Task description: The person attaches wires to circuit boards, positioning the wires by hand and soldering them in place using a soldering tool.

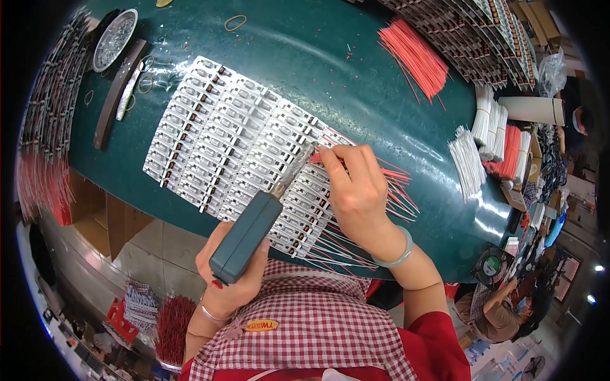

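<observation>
My left hand (234,267) is wrapped round the boxy dark green handle of a soldering gun (246,235). Its metal tip reaches up and right to the upper right part of a white circuit board panel (238,136), made of many small boards in rows with black and orange parts. My right hand (357,190) is closed in a pinch on a thin red wire (316,158) at the panel's right edge, close to the tip. Below that hand, several red and white wires (343,244) stick out from the panel. The wire's end under my fingertips is hidden.
A bundle of red wires (416,60) lies at the far right, and white wire bundles (467,162) lie nearer. A round metal dish (115,40), a dark bar (117,95) and tweezers (130,89) are at left. Stacked panels (54,108) stand along the left edge. A small fan (492,263) sits lower right.
</observation>
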Available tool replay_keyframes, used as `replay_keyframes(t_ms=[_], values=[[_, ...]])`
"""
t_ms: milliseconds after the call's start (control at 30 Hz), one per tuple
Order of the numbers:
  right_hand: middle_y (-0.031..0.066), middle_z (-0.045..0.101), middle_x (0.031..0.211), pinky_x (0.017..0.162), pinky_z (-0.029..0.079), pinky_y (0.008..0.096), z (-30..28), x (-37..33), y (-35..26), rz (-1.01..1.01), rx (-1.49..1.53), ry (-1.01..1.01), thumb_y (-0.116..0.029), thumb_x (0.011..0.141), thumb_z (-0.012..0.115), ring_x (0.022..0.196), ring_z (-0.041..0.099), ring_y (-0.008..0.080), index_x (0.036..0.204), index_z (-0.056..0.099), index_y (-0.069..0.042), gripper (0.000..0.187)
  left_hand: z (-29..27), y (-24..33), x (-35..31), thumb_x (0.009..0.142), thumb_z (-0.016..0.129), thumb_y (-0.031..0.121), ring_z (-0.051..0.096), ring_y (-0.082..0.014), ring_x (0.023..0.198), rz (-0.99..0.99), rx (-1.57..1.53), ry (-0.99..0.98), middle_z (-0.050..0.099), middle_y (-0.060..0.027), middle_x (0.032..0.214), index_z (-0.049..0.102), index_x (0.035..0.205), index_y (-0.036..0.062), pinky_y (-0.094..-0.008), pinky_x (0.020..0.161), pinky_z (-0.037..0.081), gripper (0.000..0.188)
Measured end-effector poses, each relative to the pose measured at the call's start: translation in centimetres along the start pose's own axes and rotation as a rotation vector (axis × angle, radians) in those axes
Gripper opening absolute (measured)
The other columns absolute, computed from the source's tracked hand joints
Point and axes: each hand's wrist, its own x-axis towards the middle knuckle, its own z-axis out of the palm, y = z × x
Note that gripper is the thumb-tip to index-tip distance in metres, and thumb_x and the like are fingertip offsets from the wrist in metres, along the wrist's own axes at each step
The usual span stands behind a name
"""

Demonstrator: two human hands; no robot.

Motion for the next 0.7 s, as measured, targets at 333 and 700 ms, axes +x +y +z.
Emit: replay_keyframes(t_ms=[333, 700], values=[[0.0137, 0.06, 0.094, 0.068, 0.051, 0.0357, 0.5, -0.4, 0.4, -0.045, -0.013, 0.023, 0.001, 0.069, 0.066, 0.082, 0.058, 0.0276, 0.105, 0.067, 0.009, 0.037, -0.3, -1.0, -1.1, 0.082, 0.078, 0.0, 0.069, -0.0222, 0.078, 0.047, -0.085, 0.079, 0.07, -0.0167, 0.099, 0.071, 0.106, -0.0067, -0.0296, 0.069, 0.055, 0.026], [0.0143, 0.062, 0.094, 0.065, 0.051, 0.0358, 0.4, -1.1, -0.1, -0.079, 0.037, 0.03, 0.0, 0.069, 0.065, 0.082, 0.059, 0.0275, 0.105, 0.067, 0.009, 0.038, -0.3, -0.4, -1.4, 0.079, 0.078, -0.003, 0.069, -0.0209, 0.077, -0.001, -0.042, 0.039, 0.071, -0.0152, 0.098, 0.071, 0.104, -0.0063, -0.0293, 0.069, 0.054, 0.026]])
